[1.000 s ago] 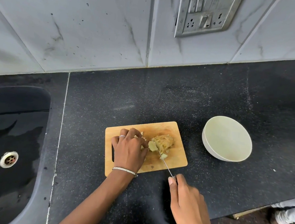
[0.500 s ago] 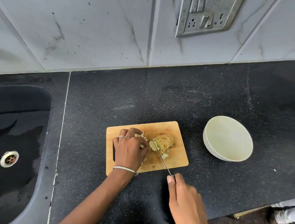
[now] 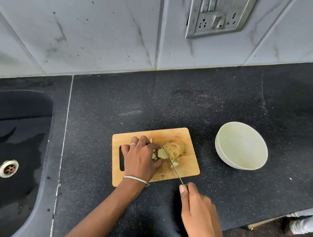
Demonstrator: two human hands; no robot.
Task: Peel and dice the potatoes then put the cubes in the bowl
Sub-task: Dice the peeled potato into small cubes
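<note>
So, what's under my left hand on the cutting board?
Pale potato pieces show at the fingertips of the left hand, beside the knife. The hand covers whatever else lies beneath it on the cutting board.

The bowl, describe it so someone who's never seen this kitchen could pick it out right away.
Find the black speckled counter under the tiled wall. To the right of the wooden cutting board, apart from it, sits the bowl. It is the only round, pale dish on the counter, and it is empty.
</note>
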